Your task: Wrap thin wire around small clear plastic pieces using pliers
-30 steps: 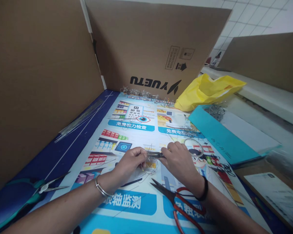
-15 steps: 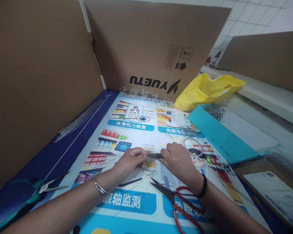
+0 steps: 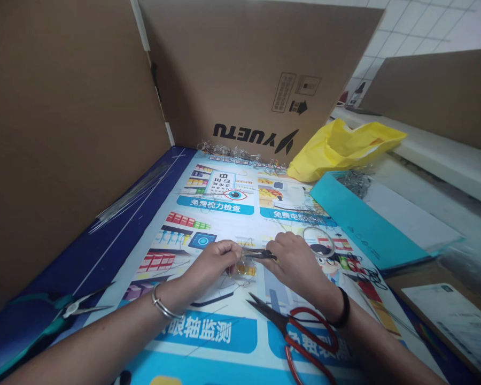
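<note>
My left hand [image 3: 223,256] is closed, its thumb and forefinger pinching a thin, bent wire piece [image 3: 240,271] that loops below the fingertips. From the right, the dark jaws of a pair of pliers [image 3: 257,253] reach to the wire at those fingertips. The jaws look slightly apart. My right hand [image 3: 291,259] is wrapped round the pliers' handles, which its fingers mostly hide. Below the right wrist lie red-handled scissors [image 3: 282,321], blades apart, pointing up and left. A coil of wire [image 3: 319,240] rests just beyond the right hand.
Green-handled pliers [image 3: 70,307] lie open at the left, near a bundle of straight wires [image 3: 130,198]. A turquoise box [image 3: 356,227] with tangled wire and a yellow bag [image 3: 340,149] are at the right. Cardboard walls [image 3: 244,69] stand behind and left. More wire bits [image 3: 232,149] line the back.
The pliers' jaws have parted a little and my right hand has shifted slightly to the right. My left hand stays in place with the wire.
</note>
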Available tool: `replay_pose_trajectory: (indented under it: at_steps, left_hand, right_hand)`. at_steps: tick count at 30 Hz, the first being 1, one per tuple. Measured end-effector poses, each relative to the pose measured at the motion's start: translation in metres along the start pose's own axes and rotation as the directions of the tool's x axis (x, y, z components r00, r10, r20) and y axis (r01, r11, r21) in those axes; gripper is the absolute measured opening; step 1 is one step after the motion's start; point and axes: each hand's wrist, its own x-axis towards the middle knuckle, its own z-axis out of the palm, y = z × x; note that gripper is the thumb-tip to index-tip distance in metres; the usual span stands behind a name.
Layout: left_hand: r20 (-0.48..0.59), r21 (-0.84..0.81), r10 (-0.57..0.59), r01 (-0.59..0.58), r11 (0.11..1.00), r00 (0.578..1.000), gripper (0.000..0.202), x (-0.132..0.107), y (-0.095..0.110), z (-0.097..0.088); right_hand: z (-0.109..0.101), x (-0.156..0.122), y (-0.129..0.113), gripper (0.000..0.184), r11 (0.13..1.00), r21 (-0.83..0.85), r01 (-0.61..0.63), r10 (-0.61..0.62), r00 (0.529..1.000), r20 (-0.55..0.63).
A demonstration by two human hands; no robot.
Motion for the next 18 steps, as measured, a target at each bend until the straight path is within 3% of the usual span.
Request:
replay_pose_trajectory:
  at_steps: [9,18]
  left_hand:
    - [0.062,0.166,0.023,-0.033,0.986,0.998,0.017,-0.0013,0.0071,-0.0013]
    - [0.114,0.133,-0.033,0.018,0.991,0.993,0.02,-0.0009,0.0057,-0.0044]
  right_hand:
    - [-0.0034,-0.0006,-0.0023,0.022,0.981,-0.191,0.035,-0.049,0.996,-0.068]
    - [-0.0036,-0.003,-0.002,0.017,0.965,-0.256,0.057,-0.09,0.989,-0.118]
